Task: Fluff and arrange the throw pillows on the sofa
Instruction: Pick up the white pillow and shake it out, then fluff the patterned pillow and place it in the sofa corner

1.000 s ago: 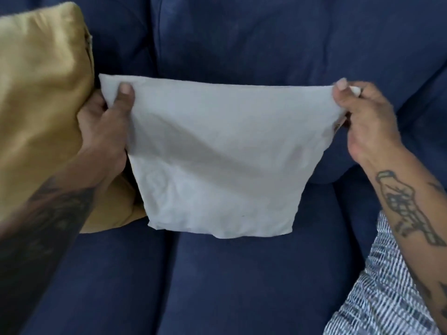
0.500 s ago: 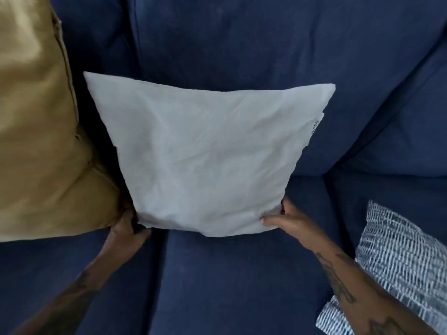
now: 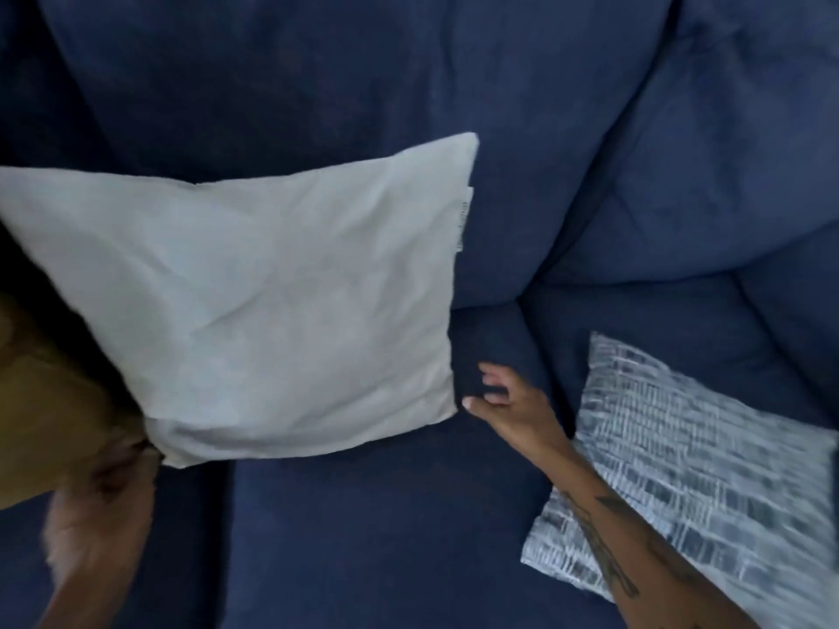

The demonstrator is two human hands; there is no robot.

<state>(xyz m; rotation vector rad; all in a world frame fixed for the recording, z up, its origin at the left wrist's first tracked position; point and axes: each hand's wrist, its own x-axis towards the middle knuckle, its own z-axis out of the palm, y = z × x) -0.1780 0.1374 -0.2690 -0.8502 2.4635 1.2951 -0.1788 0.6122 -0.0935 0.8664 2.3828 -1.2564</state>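
Observation:
A light grey pillow (image 3: 272, 292) leans upright against the navy sofa's back cushion (image 3: 318, 74). My right hand (image 3: 508, 401) hovers just off its lower right corner, fingers spread, holding nothing. My left hand (image 3: 104, 501) is blurred below the pillow's lower left corner; whether it touches the pillow is unclear. A gold pillow (image 3: 41, 410) shows at the left edge, partly behind the grey one. A blue-and-white striped pillow (image 3: 690, 469) lies flat on the seat at the right, under my right forearm.
The navy seat cushion (image 3: 386, 537) stretches bare between the grey pillow and the striped one. A second back cushion (image 3: 726, 152) fills the upper right corner.
The view has swung to the right, so the grey pillow sits further left. My right hand has come off its lower right corner and opened. My left hand has dropped lower.

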